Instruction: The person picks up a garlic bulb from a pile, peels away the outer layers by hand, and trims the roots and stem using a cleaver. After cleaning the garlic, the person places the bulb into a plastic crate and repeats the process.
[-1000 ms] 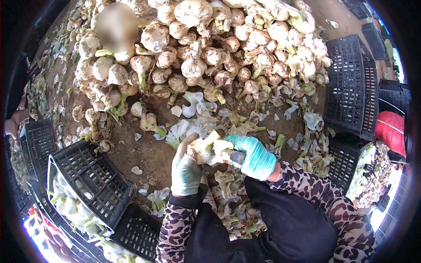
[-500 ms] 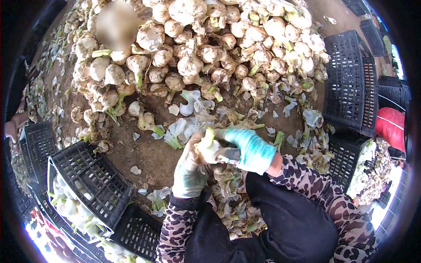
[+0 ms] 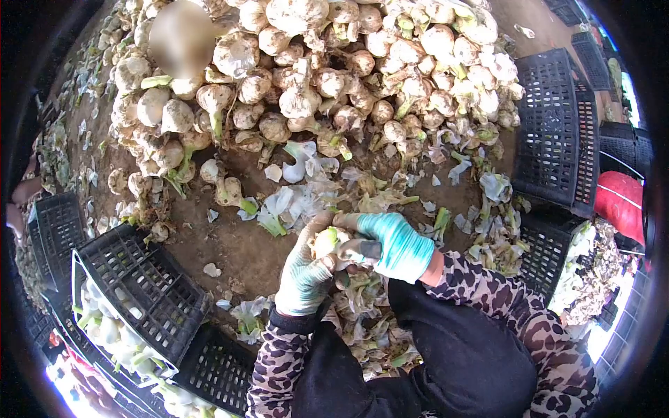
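My left hand [image 3: 304,275], in a dirty pale glove, is closed round a partly peeled garlic bulb [image 3: 326,244] with a pale green cut end facing up. My right hand [image 3: 397,244], in a turquoise-and-white glove, grips a small knife [image 3: 361,249]; its short grey metal blade lies against the bulb's right side. The knife's handle is hidden in the palm. Right thumb and left fingers meet at the top of the bulb. Both hands are above the ground in front of my knees, just over loose garlic skins [image 3: 293,205].
A large heap of unpeeled, soil-stained garlic [image 3: 300,101] lies ahead. To the left, a tilted black crate [image 3: 139,279] holds white trimmed bulbs. More black crates [image 3: 550,129] stand at the right, near a red sack [image 3: 619,202]. Part of another person [image 3: 17,209] shows at the left edge.
The bulb has turned in my left hand, so its green cut end now faces up where a green stalk stuck out before. My right thumb has moved left onto its top.
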Tool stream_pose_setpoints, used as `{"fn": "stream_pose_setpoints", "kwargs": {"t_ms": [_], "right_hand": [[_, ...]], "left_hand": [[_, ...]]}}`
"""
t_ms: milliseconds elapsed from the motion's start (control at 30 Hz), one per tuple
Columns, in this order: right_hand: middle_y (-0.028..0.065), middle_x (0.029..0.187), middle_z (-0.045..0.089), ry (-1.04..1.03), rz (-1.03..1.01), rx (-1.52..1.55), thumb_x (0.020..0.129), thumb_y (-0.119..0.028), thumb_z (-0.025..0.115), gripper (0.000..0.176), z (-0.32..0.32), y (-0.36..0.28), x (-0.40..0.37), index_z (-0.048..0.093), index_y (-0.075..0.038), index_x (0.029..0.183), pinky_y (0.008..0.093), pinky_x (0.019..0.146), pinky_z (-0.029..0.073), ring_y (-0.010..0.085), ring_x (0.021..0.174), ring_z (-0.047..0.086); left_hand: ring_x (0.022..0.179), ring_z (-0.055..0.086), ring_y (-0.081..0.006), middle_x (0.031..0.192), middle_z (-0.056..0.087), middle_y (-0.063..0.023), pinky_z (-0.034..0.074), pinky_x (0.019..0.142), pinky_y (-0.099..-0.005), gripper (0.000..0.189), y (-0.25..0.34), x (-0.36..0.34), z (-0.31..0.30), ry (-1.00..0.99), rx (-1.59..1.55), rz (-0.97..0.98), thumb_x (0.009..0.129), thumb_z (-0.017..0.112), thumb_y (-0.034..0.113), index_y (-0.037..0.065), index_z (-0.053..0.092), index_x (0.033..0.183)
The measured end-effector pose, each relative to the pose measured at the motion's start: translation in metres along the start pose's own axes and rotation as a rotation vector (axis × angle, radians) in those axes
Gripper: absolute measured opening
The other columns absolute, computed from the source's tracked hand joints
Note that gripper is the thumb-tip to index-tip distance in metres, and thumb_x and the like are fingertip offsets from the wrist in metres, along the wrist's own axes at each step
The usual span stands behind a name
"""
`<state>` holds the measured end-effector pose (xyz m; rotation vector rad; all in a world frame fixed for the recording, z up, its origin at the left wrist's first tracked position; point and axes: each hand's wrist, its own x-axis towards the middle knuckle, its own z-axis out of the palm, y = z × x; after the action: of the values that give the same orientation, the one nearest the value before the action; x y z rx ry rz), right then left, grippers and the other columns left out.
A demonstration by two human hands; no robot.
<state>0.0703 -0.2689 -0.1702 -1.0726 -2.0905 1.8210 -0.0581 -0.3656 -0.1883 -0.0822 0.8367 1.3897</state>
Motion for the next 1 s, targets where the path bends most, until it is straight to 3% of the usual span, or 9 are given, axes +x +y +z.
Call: {"fn": "stream_pose_setpoints", "kwargs": {"t_ms": [200, 333, 400, 467, 600, 633, 867, 900, 1000], "right_hand": [[0.0134, 0.090, 0.062, -0.071, -0.045, -0.011, 0.082, -0.013, 0.055, 0.030, -0.005, 0.004, -0.003, 0.053, 0.000, 0.109, 0.0273, 0.071, 0.046, 0.0145, 0.081, 0.059], [0.0167, 0.085, 0.062, 0.051, 0.143, 0.132, 0.081, -0.016, 0.054, 0.027, -0.014, -0.013, -0.002, 0.057, -0.001, 0.103, 0.0289, 0.066, 0.046, 0.0223, 0.074, 0.060], [0.0160, 0.079, 0.061, 0.132, 0.077, 0.145, 0.079, -0.018, 0.056, 0.022, -0.007, -0.002, -0.004, 0.059, -0.002, 0.095, 0.0305, 0.063, 0.046, 0.0239, 0.069, 0.060], [0.0099, 0.064, 0.058, 0.043, 0.008, -0.226, 0.075, -0.017, 0.064, 0.018, -0.009, -0.007, -0.007, 0.058, -0.001, 0.080, 0.0295, 0.055, 0.043, 0.0170, 0.060, 0.057], [0.0085, 0.058, 0.052, 0.142, -0.201, -0.141, 0.074, -0.011, 0.063, 0.012, 0.003, 0.006, -0.008, 0.056, -0.001, 0.075, 0.0305, 0.048, 0.040, 0.0178, 0.051, 0.051], [0.0093, 0.059, 0.053, 0.081, -0.064, -0.051, 0.072, -0.004, 0.059, 0.005, 0.002, 0.001, -0.008, 0.056, -0.001, 0.075, 0.0294, 0.047, 0.040, 0.0167, 0.052, 0.051], [0.0119, 0.078, 0.062, 0.349, 0.131, -0.023, 0.076, -0.007, 0.057, 0.013, -0.027, 0.042, 0.008, 0.059, 0.000, 0.086, 0.0295, 0.060, 0.047, 0.0209, 0.067, 0.059], [0.0075, 0.079, 0.062, 0.437, -0.161, -0.176, 0.076, -0.005, 0.057, 0.018, -0.025, 0.034, 0.012, 0.059, 0.001, 0.093, 0.0265, 0.059, 0.046, 0.0151, 0.067, 0.057], [0.0047, 0.081, 0.062, 0.211, -0.164, -0.250, 0.076, -0.003, 0.058, 0.021, -0.025, 0.005, 0.006, 0.057, 0.001, 0.097, 0.0253, 0.057, 0.045, 0.0112, 0.067, 0.056]], "left_hand": [[0.071, 0.060, -0.0225, 0.095, 0.054, -0.0145, 0.049, 0.046, -0.0228, 0.083, 0.005, 0.000, -0.007, -0.066, -0.017, -0.092, 0.061, 0.075, 0.021, -0.001, 0.027, 0.126], [0.070, 0.060, -0.0254, 0.098, 0.054, -0.0147, 0.051, 0.048, -0.0264, 0.078, -0.003, 0.004, -0.013, -0.062, -0.058, -0.021, 0.062, 0.075, 0.021, 0.000, 0.031, 0.122], [0.079, 0.059, -0.0252, 0.102, 0.052, -0.0138, 0.051, 0.060, -0.0271, 0.076, 0.003, 0.001, -0.008, -0.074, -0.045, -0.015, 0.062, 0.075, 0.021, 0.001, 0.032, 0.122], [0.090, 0.055, -0.0227, 0.106, 0.050, -0.0126, 0.048, 0.074, -0.0277, 0.076, -0.002, 0.002, -0.003, -0.048, 0.024, 0.091, 0.064, 0.075, 0.020, 0.002, 0.030, 0.123], [0.095, 0.051, -0.0194, 0.107, 0.050, -0.0117, 0.044, 0.082, -0.0291, 0.077, -0.005, 0.003, -0.005, 0.036, 0.253, 0.196, 0.066, 0.074, 0.018, 0.001, 0.028, 0.125], [0.091, 0.054, -0.0194, 0.103, 0.052, -0.0121, 0.045, 0.080, -0.0289, 0.072, -0.005, 0.002, -0.005, 0.100, 0.163, 0.151, 0.065, 0.073, 0.016, 0.000, 0.032, 0.122], [0.087, 0.057, -0.0204, 0.099, 0.056, -0.0133, 0.047, 0.074, -0.0294, 0.062, 0.009, -0.006, -0.001, 0.010, 0.035, 0.059, 0.060, 0.076, 0.013, -0.001, 0.041, 0.111], [0.090, 0.055, -0.0191, 0.101, 0.056, -0.0117, 0.045, 0.078, -0.0286, 0.070, 0.006, -0.003, -0.002, -0.007, 0.088, 0.121, 0.056, 0.078, 0.013, -0.002, 0.041, 0.113], [0.091, 0.054, -0.0165, 0.103, 0.055, -0.0095, 0.043, 0.080, -0.0263, 0.076, 0.002, 0.000, -0.008, 0.057, 0.247, 0.104, 0.054, 0.080, 0.013, -0.002, 0.040, 0.117]]}}
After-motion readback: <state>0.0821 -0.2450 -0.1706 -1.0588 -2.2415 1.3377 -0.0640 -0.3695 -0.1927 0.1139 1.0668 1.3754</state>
